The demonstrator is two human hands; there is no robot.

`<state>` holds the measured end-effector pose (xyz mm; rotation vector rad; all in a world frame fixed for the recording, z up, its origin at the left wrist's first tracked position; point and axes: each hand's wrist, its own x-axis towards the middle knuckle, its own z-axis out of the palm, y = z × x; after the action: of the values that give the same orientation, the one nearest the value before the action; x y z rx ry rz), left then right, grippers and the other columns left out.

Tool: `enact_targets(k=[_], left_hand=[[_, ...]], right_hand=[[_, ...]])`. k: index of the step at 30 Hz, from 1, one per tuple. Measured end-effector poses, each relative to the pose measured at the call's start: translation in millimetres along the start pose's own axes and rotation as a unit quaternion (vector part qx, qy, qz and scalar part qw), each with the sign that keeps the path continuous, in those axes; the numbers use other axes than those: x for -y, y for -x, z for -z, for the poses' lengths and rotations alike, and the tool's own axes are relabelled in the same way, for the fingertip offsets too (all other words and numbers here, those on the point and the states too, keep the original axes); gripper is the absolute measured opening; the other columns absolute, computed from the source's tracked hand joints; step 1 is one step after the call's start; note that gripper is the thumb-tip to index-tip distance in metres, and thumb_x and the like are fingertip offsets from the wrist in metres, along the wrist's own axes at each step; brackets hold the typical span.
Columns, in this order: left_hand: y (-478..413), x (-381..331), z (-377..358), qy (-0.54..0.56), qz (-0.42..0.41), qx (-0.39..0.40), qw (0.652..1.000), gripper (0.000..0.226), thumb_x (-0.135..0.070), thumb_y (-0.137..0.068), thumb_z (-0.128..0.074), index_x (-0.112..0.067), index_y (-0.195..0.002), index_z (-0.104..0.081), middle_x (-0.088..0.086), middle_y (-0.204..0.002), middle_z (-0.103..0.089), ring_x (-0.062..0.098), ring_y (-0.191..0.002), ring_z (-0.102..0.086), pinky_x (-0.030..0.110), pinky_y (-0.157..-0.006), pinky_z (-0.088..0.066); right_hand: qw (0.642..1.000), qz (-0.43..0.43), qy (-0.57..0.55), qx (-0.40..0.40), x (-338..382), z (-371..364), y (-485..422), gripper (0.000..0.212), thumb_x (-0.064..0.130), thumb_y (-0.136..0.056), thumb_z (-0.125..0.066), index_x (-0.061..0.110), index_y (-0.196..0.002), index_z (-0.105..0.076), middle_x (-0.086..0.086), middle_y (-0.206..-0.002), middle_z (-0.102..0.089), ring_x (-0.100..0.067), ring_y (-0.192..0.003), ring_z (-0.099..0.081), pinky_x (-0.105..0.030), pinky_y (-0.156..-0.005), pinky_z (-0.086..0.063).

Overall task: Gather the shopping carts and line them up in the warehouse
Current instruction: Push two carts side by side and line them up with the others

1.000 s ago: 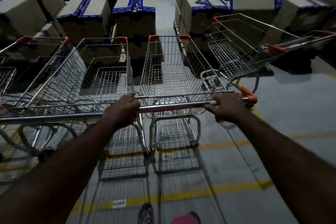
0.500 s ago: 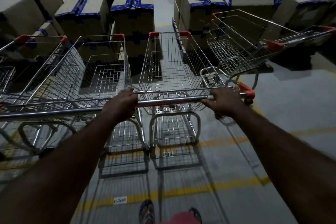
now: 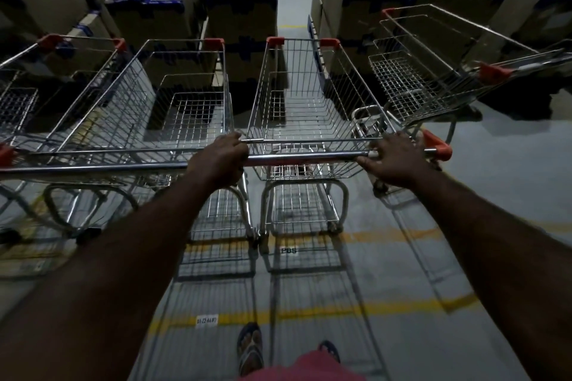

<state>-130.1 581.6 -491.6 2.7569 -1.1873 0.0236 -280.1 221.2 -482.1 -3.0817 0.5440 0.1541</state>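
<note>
A dim warehouse aisle with a grey concrete floor (image 3: 495,195) runs ahead of the hands, and stacks of cardboard boxes (image 3: 241,9) sealed with blue tape stand on both sides beyond them. Both arms reach forward to the centre cart (image 3: 309,102), a wire shopping cart with an empty basket that stretches away from the hands toward the boxes. The left hand (image 3: 216,161) is clenched round the left end of its handle bar (image 3: 303,159), knuckles up. The right hand (image 3: 393,159) grasps the right end of the same bar, fingers draped over it and thumb lying along the metal; an orange cap (image 3: 436,147) sits on the bar's tip just outside this hand.

Just to the left of the left hand stands the neighbouring cart (image 3: 139,111), parallel to the held one and almost touching it side to side, its long handle ending at the left hand. Further left, well apart from the hands, the far cart (image 3: 18,96) is partly cut off by the frame edge. Beyond and to the right of the right hand, the angled cart (image 3: 433,71) is turned out of line, its basket close to the front right corner of the held cart.

Below the hands, yellow lines (image 3: 309,312) cross the floor, a small label (image 3: 288,250) lies under the held cart's rear wheels, and sandalled feet (image 3: 250,346) show at the bottom edge
</note>
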Motion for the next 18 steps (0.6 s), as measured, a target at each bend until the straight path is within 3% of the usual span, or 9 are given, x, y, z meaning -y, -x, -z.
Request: enact_targets(k=[4, 9, 16, 18], left_hand=[[6, 6, -12, -0.011, 0.008, 0.014, 1.0, 0.024, -0.014, -0.084, -0.071, -0.02, -0.106, -0.062, 0.015, -0.151, -0.041, 0.032, -0.131, -0.048, 0.043, -0.092, -0.053], [9, 13, -15, -0.014, 0.006, -0.001, 1.0, 0.019, -0.013, -0.084, -0.069, -0.02, -0.101, -0.061, 0.017, -0.146, -0.047, 0.034, -0.135, -0.045, 0.05, -0.09, -0.055], [9, 13, -15, -0.014, 0.015, 0.021, 1.0, 0.024, -0.015, -0.08, -0.074, -0.021, -0.101, -0.063, 0.014, -0.151, -0.042, 0.032, -0.131, -0.049, 0.045, -0.09, -0.055], [9, 6, -8, -0.007, 0.038, 0.057, 0.998, 0.024, -0.025, -0.078, -0.075, -0.024, -0.098, -0.063, 0.01, -0.149, -0.043, 0.028, -0.123, -0.054, 0.04, -0.087, -0.054]], right_hand=[[1.0, 0.01, -0.006, 0.013, 6, -7, 2, 0.096, 0.087, -0.075, -0.018, 0.027, -0.144, -0.046, -0.009, -0.158, -0.033, -0.033, -0.148, -0.018, -0.066, -0.114, -0.001], [1.0, 0.008, -0.008, 0.009, 13, -10, -4, 0.096, 0.088, -0.074, -0.016, 0.029, -0.144, -0.046, -0.009, -0.158, -0.032, -0.034, -0.149, -0.016, -0.065, -0.114, 0.001], [1.0, 0.011, -0.01, 0.021, 13, -9, 0, 0.102, 0.09, -0.072, -0.012, 0.025, -0.143, -0.047, -0.011, -0.157, -0.033, -0.035, -0.148, -0.018, -0.065, -0.114, -0.003], [0.999, 0.015, -0.017, 0.045, 13, -11, -1, 0.104, 0.091, -0.071, -0.011, 0.025, -0.144, -0.045, -0.012, -0.157, -0.033, -0.034, -0.147, -0.021, -0.066, -0.114, -0.006]])
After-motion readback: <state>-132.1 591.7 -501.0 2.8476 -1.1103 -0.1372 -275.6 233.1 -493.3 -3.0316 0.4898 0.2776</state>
